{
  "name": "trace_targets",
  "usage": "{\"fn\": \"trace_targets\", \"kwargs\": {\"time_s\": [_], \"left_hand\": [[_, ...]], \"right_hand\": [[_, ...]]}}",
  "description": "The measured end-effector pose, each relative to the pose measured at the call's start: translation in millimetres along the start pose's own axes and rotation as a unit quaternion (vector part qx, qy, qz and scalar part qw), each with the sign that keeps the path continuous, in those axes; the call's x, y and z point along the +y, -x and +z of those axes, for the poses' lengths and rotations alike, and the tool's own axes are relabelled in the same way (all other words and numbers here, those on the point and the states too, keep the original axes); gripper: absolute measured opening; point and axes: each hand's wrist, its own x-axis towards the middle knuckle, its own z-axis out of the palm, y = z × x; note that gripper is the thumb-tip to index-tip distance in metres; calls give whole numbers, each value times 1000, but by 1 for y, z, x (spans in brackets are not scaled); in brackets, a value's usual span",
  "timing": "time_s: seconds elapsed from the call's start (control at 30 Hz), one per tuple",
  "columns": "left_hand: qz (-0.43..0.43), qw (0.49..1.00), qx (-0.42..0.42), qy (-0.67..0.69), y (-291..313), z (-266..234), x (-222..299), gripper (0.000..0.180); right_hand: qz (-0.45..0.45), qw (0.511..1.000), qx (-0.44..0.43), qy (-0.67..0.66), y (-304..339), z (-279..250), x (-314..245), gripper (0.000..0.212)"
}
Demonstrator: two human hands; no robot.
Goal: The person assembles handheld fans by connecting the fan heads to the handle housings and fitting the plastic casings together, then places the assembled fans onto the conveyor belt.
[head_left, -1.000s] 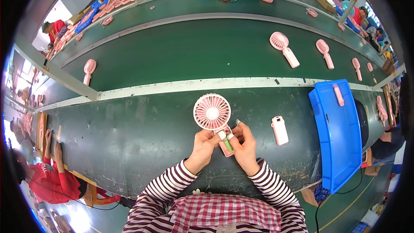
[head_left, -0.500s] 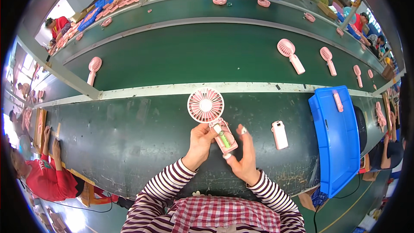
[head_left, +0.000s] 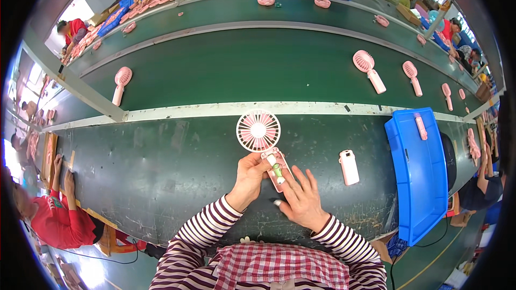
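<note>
Your left hand (head_left: 247, 181) pinches pink-and-white round-headed plastic fan (head_left: 258, 130); right hand (head_left: 305, 201) splays, unclosed. Likely light, stiff; hold handle (head_left: 284, 162) edges.

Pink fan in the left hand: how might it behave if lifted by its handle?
The fan looks stiff but perhaps fragile, since its round head is a cage of thin ribs. It may tip toward that head, which is wider than the handle. The green cylinder could shift, because the handle looks open.
</note>
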Motion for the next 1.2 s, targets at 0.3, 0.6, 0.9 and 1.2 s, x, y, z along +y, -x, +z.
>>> {"fn": "trace_targets", "kwargs": {"time_s": [0.3, 0.6, 0.9, 1.2], "left_hand": [[-95, 994, -22, -50, 15, 12, -6, 21], [-156, 986, -23, -55, 15, 3, -1, 24], [-201, 979, 11, -27, 20, 3, -9, 22], [-221, 975, 15, -24, 25, 5, -16, 22]], "right_hand": [[-119, 983, -39, 131, 12, -16, 5, 37], [217, 971, 33, 98, 20, -73, 58, 39], [303, 928, 1, 217, 48, -47, 95, 53], [346, 934, 83, 22, 38, -39, 72, 53]]}}
